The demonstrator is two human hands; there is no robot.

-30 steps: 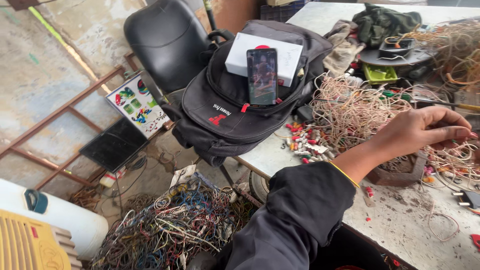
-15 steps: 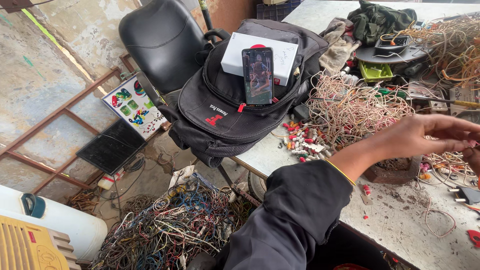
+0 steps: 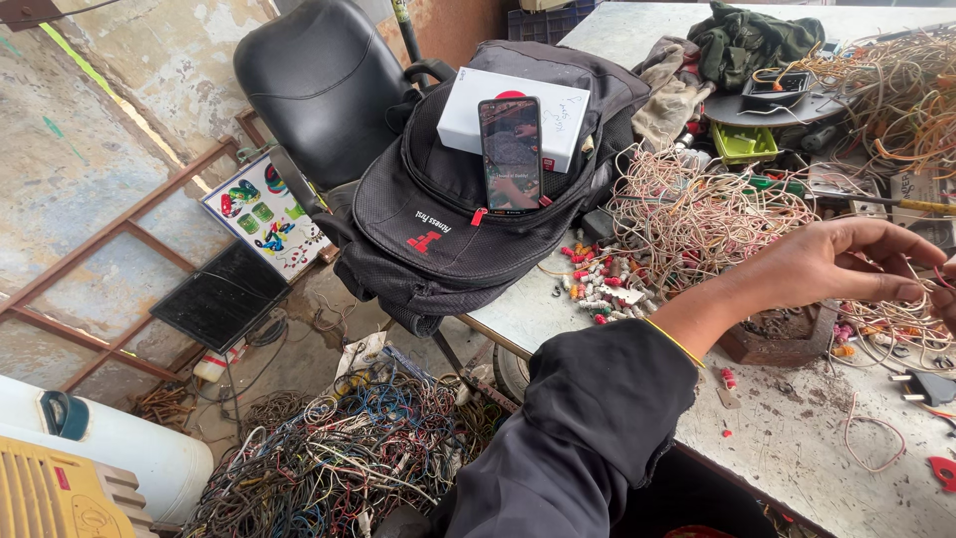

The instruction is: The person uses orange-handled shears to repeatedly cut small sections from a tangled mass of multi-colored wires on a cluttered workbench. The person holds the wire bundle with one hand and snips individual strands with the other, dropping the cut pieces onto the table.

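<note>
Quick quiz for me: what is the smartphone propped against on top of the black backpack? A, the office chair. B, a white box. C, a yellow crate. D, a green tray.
B: the smartphone stands tilted with its back against a white box that lies on the black backpack, away from the green tray and the chair.

Matt cloth backpack [image 3: 448, 239], glossy phone [image 3: 511, 152], rough gritty table [image 3: 797, 438]
</note>
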